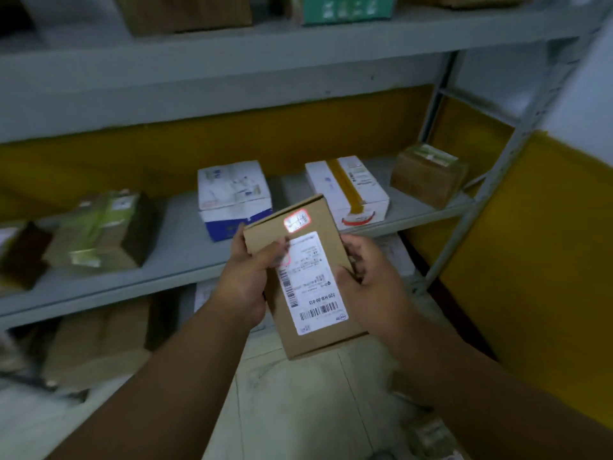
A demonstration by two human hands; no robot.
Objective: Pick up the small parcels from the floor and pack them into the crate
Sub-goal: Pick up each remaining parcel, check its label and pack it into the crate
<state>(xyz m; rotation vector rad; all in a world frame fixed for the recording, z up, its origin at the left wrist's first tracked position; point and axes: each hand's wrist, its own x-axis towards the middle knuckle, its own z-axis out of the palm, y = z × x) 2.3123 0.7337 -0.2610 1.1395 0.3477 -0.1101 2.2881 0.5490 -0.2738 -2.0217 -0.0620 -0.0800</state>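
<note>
Cardboard parcel (308, 277) held before grey shelf (185, 260) of boxes (234, 197).

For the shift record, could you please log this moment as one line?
left hand: grips brown parcel | right hand: grips same parcel | parcel: held up before shelf, label up | crate: not in view

From my headcam I see my left hand (247, 280) and right hand (371, 277) bare, no gloves, rings or watch; both forearms bare, entering from the lower frame edge.
</note>
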